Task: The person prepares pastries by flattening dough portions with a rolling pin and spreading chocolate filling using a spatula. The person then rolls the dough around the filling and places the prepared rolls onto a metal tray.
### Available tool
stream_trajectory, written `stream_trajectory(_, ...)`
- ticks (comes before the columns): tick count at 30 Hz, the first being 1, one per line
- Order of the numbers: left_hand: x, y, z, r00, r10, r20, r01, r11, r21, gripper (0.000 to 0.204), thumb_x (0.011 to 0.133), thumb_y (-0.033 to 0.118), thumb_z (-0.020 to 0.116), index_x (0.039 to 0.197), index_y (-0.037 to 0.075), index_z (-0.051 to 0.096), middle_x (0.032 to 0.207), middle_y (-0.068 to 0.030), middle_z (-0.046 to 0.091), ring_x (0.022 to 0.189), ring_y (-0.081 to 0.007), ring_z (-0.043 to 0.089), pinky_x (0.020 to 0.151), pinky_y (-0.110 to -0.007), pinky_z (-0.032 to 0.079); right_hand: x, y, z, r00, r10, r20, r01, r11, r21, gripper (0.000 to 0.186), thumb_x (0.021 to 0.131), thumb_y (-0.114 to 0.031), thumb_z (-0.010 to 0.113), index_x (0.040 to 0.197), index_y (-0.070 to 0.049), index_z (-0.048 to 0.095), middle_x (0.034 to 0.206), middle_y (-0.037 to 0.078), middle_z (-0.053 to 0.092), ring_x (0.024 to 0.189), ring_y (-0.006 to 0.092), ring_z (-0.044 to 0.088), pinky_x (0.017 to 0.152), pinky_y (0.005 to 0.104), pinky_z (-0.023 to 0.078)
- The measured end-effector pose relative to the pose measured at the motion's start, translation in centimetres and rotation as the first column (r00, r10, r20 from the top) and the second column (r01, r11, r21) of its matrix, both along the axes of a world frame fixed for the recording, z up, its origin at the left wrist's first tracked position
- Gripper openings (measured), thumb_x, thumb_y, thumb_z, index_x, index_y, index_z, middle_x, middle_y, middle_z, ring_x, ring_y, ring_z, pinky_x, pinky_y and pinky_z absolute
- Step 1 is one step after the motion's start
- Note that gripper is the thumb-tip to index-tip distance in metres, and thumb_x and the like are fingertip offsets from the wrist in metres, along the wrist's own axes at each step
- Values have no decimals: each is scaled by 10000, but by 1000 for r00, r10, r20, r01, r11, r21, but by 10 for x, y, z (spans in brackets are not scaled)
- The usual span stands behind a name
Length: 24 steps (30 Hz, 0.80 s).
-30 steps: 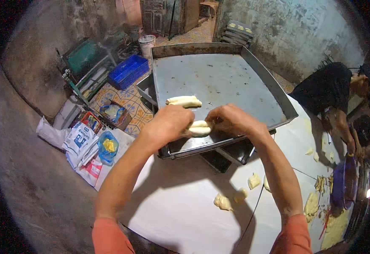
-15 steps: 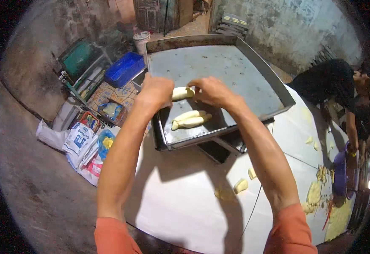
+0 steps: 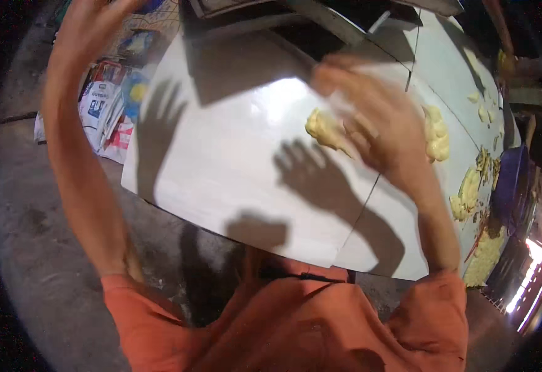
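On the white table (image 3: 221,155), my right hand (image 3: 373,124) is blurred, fingers spread over and beside a lump of pale yellow dough (image 3: 318,128); whether it touches the dough is unclear. Another dough lump (image 3: 436,133) lies just right of that hand. My left hand (image 3: 94,15) is raised at the upper left, fingers apart and partly cut off by the top edge. The metal tray (image 3: 398,5) shows only its near edge at the top, so the rolls in it are out of view.
Left of the table lie white sacks (image 3: 97,108) and a blue bag with yellow contents (image 3: 134,93). More dough scraps (image 3: 468,192) and a purple basin (image 3: 509,183) sit along the right. Another person's arm (image 3: 500,28) reaches in at upper right.
The view has tilted down from the tray to the tabletop. Both hands have left the dough rolls in the tray; the right is now over table dough, the left high at the left.
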<state>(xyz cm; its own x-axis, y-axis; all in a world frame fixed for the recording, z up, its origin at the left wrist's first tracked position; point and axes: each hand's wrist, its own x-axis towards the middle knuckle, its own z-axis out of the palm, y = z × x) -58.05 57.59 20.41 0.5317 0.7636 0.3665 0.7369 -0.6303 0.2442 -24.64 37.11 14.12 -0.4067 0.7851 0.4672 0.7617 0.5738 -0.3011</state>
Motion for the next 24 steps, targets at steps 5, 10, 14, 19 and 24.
stream_trajectory(5,17,-106,-95,970,167,175,-133,973,-190,526,976,249,703,1462,81,592,1479,-128,595,1395,-256,532,1141,-435,444,-25,-175,-125,996,3,94,56,784,-619,835,947,-613,555,1587,-111,364,1656,130,348,1561,265,271,1263,618,132)
stream_trajectory(10,-69,-211,-106,964,252,86,-192,882,-431,573,1008,328,657,1529,136,514,1576,-138,484,1466,-300,437,1201,-524,376,8,-255,-121,930,-339,142,362,778,-514,894,946,-630,575,1598,-66,342,1691,138,280,1579,291,223,1234,670,95)
stream_trajectory(14,3,-311,-134,859,456,233,-162,673,-722,536,987,182,677,1493,60,550,1509,-138,557,1399,-286,500,1147,-448,403,166,-415,-135,446,-748,491,871,239,-428,868,1011,-604,492,1646,-75,226,1723,167,163,1601,337,102,1228,678,-6)
stream_trajectory(19,59,-346,-134,920,332,209,-101,715,-692,579,952,235,718,1481,54,564,1477,-138,591,1379,-292,528,1118,-455,439,224,-474,-145,11,-903,430,913,-166,-372,881,1031,-560,490,1628,17,197,1708,241,141,1601,350,88,1215,690,-28)
stream_trajectory(24,184,-363,-120,980,87,181,58,741,-669,551,913,204,769,1409,19,614,1409,-157,639,1306,-277,590,1075,-427,463,133,-369,-137,701,-686,194,687,575,-445,1010,950,-724,480,1583,42,301,1671,224,274,1573,362,203,1226,693,40)
